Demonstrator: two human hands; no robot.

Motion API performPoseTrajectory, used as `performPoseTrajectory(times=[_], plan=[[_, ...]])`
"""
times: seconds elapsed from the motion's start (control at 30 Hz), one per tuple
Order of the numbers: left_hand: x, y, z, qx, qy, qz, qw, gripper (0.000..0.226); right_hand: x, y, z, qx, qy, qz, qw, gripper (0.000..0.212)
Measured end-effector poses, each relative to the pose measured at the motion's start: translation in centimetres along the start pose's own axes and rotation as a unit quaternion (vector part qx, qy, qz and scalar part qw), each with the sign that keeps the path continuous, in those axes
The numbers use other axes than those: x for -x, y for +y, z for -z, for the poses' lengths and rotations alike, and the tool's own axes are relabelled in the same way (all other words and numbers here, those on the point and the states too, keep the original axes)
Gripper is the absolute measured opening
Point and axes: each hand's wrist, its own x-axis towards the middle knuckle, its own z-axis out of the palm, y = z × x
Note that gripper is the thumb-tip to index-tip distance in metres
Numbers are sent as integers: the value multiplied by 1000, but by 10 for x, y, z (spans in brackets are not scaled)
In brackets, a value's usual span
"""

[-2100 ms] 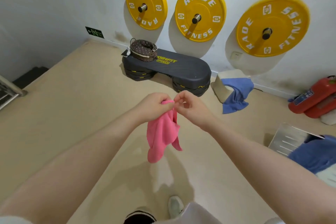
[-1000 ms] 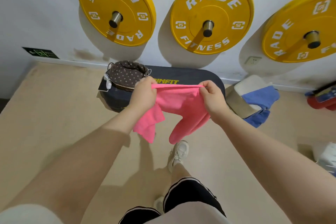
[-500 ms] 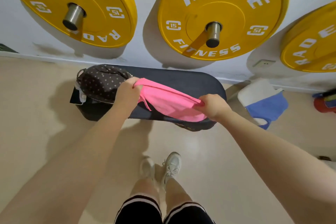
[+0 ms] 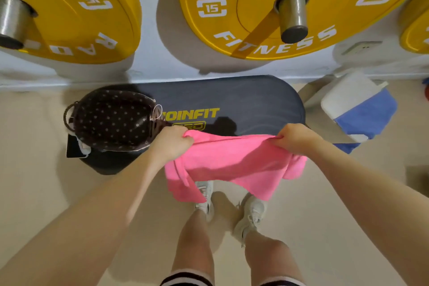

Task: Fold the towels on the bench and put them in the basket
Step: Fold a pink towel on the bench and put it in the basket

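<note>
**Pink towel stretched over the worktop**

The basket (image 4: 113, 121) stands on the left end of the dark worktop (image 4: 243, 102). Its lining is brown with small dots. I see only this lining inside; its bottom is in shadow, so I cannot tell more. A dark flat thing lies under its left edge, and I cannot make out what it is.

My left hand (image 4: 170, 143) pinches one top corner of the towel (image 4: 229, 162), just beside the basket rim. My right hand (image 4: 293, 138) pinches the other corner with curled fingers. The towel is stretched between them above the front edge of the worktop, and its lower part hangs down and hides part of my shoes.

On the right, a blue cloth (image 4: 366, 116) hangs over a white box, partly hidden by my right arm. The yellow plates (image 4: 232, 30) on the wall are cut off by the frame.
</note>
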Motion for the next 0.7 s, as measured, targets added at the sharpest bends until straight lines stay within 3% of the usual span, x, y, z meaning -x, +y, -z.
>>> performPoseTrajectory(times=[0.07,0.17,0.37,0.57,0.7], plan=[[-31,-7,-13,6,12,22,1000,18,-33,5,-12,-6,51,-6,999,39],[-82,-21,-47,13,46,59,997,28,-87,15,-41,-39,121,-10,992,20],[-184,-47,-119,-23,155,51,986,28,-212,43,-93,-120,254,2,960,26],[-251,-54,-112,-136,322,32,936,25,-290,45,-77,-117,319,31,940,30],[-280,-57,-120,-68,362,55,928,28,-322,37,-60,-124,338,57,931,32]])
